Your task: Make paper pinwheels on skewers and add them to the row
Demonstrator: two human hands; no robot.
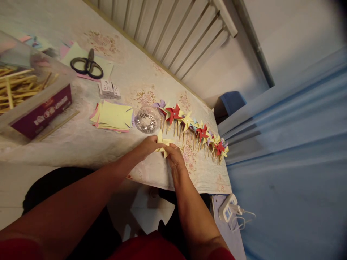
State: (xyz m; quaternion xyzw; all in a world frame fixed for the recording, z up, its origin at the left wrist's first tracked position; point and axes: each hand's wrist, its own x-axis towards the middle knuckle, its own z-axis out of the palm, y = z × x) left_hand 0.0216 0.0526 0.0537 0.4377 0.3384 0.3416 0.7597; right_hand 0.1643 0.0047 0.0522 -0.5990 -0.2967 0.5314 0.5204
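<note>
Head view: a yellow pinwheel [161,138] is pinched by both hands, the left hand [149,145] and right hand [175,156], close to the near edge of the surface [157,175]. Just beyond, a clear dish [146,120] is set beside a paper stack [114,115]. Other pinwheels [202,133] are lined up towards the right edge. Scissors [87,66] are laid farther from the near edge.

Bare arms [114,177] reaching fwd; L hand [149,145] & R hand [176,156] close tog., fingers [172,147] pinched.

Open tablecloth [203,177] nearside, pinwheels [202,133] and dish [158,121] blocking beyond fingers [171,148]
</note>
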